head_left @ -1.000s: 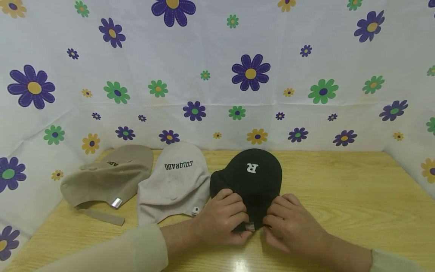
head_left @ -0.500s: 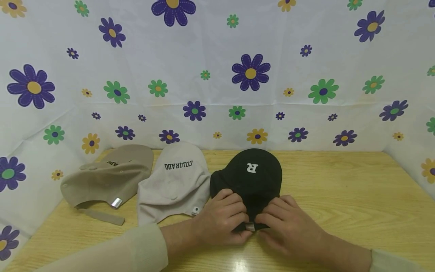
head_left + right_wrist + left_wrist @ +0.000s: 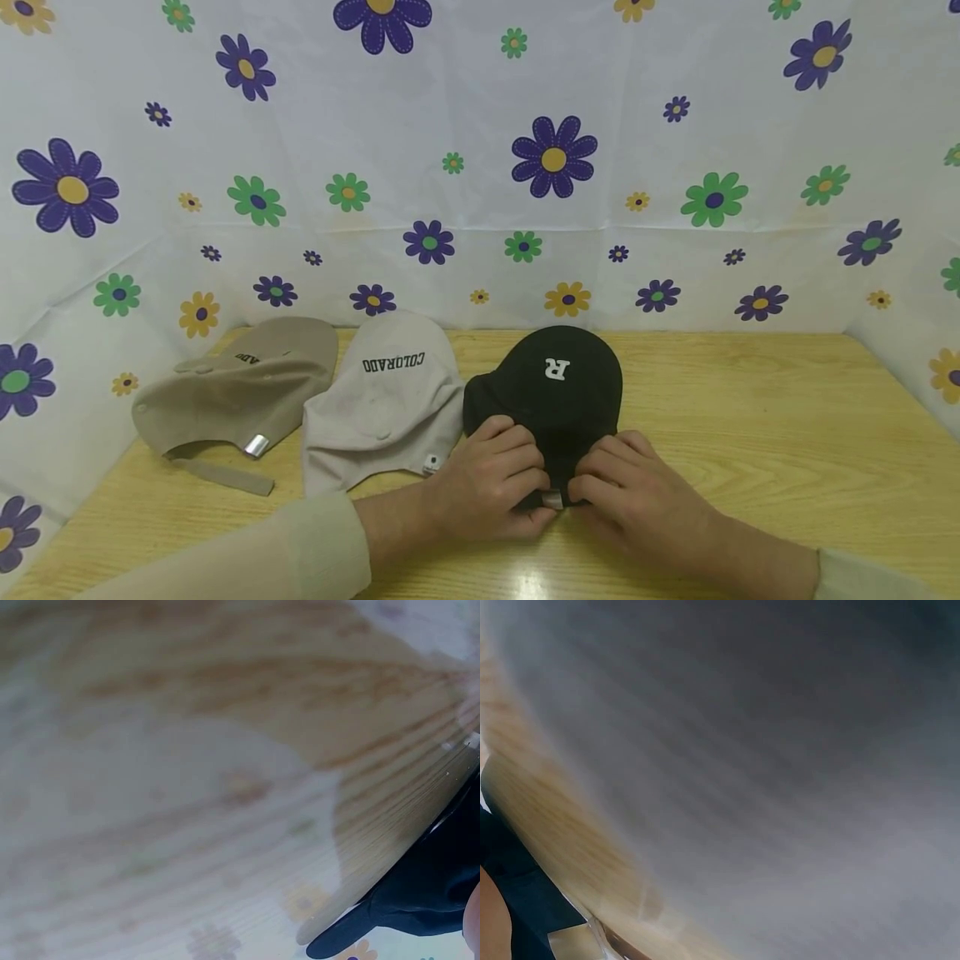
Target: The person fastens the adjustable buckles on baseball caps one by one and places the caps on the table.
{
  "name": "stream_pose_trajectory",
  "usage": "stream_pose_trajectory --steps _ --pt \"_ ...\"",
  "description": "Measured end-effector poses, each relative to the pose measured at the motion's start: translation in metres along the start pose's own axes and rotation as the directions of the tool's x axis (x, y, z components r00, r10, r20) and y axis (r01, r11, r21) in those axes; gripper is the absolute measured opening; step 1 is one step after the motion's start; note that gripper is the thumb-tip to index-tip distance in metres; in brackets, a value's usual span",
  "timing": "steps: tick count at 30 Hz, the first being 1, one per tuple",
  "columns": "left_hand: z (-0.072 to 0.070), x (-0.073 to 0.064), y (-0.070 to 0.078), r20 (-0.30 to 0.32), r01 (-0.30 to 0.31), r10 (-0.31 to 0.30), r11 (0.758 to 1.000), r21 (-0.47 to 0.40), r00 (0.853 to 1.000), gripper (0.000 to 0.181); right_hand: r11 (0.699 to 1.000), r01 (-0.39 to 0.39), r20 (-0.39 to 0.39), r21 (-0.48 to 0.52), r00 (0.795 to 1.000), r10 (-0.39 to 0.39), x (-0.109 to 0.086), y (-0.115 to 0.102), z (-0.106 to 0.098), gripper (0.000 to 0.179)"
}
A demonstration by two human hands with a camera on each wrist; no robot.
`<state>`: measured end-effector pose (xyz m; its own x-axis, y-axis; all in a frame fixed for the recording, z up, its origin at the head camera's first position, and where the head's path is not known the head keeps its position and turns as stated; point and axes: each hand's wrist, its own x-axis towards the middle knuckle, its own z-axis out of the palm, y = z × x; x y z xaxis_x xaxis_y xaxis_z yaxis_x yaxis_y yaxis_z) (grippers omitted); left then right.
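A black baseball cap with a white R lies on the wooden table, its back opening toward me. My left hand grips the cap's back edge just left of the metal strap buckle. On the other side of the buckle, my right hand pinches the strap end, its fingertips partly hidden. Part of the black cap shows at the lower left of the left wrist view and at the lower right of the right wrist view.
Left of the black cap lies a pale grey cap reading COLORADO. Farther left is a tan cap with its strap hanging loose. A white cloth with flowers stands behind the wooden table.
My right hand has moved left toward the buckle, then slightly back right, along the strap. The left hand and the black cap have stayed in place.
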<state>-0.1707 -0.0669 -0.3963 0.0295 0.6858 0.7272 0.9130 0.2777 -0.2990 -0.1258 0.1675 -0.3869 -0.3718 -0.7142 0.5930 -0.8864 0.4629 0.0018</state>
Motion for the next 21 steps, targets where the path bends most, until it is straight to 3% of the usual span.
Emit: stream_pose_trajectory --steps 21 --pt "-0.0013 0.0002 0.0002 0.003 0.015 -0.015 1.0 0.003 1.0 0.014 0.998 -0.059 -0.03 0.003 0.998 0.059 0.0021 -0.0015 -0.0026 0.025"
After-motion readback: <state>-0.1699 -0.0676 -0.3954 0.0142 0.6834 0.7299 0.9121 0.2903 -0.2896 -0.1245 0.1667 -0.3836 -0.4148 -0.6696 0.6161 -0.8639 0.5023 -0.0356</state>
